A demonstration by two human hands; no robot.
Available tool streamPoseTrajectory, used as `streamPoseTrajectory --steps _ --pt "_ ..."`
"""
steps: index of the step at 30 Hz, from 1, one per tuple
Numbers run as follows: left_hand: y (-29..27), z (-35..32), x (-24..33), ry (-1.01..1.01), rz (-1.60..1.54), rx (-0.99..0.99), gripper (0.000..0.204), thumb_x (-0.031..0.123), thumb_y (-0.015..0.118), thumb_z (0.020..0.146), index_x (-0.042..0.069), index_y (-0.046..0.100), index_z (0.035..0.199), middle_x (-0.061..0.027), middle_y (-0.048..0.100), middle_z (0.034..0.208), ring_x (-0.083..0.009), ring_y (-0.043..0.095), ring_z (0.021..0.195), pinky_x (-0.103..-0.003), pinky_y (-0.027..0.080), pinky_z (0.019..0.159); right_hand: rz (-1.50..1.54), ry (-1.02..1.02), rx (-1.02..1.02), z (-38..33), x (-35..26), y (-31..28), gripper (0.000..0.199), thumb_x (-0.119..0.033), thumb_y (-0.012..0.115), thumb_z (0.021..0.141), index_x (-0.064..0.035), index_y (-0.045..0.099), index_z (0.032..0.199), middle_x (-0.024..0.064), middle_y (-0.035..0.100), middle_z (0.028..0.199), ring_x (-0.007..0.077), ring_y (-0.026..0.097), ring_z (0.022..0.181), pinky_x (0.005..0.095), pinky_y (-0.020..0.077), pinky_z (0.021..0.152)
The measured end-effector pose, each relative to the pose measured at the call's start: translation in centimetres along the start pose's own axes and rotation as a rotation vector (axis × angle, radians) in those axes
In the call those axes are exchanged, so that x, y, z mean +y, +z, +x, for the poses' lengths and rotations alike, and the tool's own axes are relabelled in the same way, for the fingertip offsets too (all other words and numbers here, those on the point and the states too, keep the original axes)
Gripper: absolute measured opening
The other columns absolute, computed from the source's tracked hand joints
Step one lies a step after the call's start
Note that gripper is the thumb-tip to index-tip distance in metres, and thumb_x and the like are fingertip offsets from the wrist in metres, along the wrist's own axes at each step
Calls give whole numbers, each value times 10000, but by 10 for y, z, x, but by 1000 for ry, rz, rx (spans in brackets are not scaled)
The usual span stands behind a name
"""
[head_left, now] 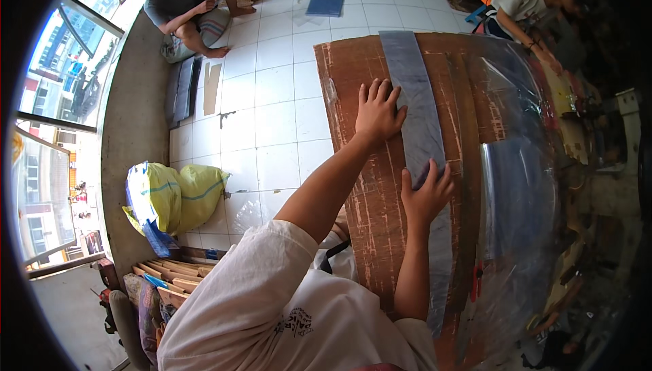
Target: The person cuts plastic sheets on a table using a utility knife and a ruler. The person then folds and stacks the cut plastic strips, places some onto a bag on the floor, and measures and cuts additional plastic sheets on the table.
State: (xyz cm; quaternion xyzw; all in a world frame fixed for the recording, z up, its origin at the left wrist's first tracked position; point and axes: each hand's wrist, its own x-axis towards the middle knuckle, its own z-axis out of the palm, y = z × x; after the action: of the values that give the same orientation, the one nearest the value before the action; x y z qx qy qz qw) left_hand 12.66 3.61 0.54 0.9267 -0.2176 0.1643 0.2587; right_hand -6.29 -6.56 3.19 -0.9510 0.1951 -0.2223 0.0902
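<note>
Windows [47,194] give light from nine o'clock, and inside them, between eight and nine, a yellow sack [180,198] slumps on the white floor [238,120]. One co-worker [176,1] sits at eleven; a blue sheet [324,6] lies at twelve. Right of centre comes the brown bench [372,201], with a long grey strip [413,72] running down it from one o'clock to five. At half past one the left hand [377,116] rests mostly beside the strip, fingers spread, thumb at its left edge. Between three and four the right hand [429,198] lies across the strip, thumb and fingers apart; whether they pinch anything, I can't tell. Clear film [519,188] covers the bench at three; another person [519,1] is at two. I'd judge the step as pressing the strip flat; the next move calls for even pressure, keeping it straight.
</note>
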Motion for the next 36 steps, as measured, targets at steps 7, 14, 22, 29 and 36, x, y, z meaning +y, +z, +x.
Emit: streamPoseTrajectory --steps 7,14,22,29,36 --pt "1 0 -2 9 9 11 529 422 552 903 117 535 1335 -172 472 1407 -368 355 1368 -568 209 1137 0 -15 11 0 -1 1 626 -567 610 861 -81 573 1254 251 457 1347 421 477 1140 547 402 926" --pt "2 1 0 9 -3 4 528 424 549 903 116 537 1332 -173 469 1408 -368 354 1368 -566 202 1139 -65 -56 -15 0 -1 0 609 -510 593 892 -45 528 1280 294 434 1347 443 456 1157 560 387 936" --pt "2 -1 -2 15 0 23 523 428 534 903 99 548 1310 -180 471 1400 -372 357 1360 -579 211 1132 -119 -104 -45 -1 -5 -1 558 -449 525 950 -20 486 1304 321 411 1348 456 437 1172 574 377 931" --pt "2 1 0 20 0 27 522 421 536 904 96 545 1313 -180 470 1397 -370 356 1362 -578 206 1134 -110 -56 -107 -2 -1 3 575 -474 483 959 -34 465 1328 315 376 1381 455 410 1197 578 333 970" --pt "3 1 1 18 -3 32 522 417 540 903 90 545 1310 -179 470 1392 -371 356 1359 -577 210 1131 -95 -21 -111 0 2 2 669 -588 493 918 -71 471 1342 284 379 1396 443 401 1220 574 320 990"
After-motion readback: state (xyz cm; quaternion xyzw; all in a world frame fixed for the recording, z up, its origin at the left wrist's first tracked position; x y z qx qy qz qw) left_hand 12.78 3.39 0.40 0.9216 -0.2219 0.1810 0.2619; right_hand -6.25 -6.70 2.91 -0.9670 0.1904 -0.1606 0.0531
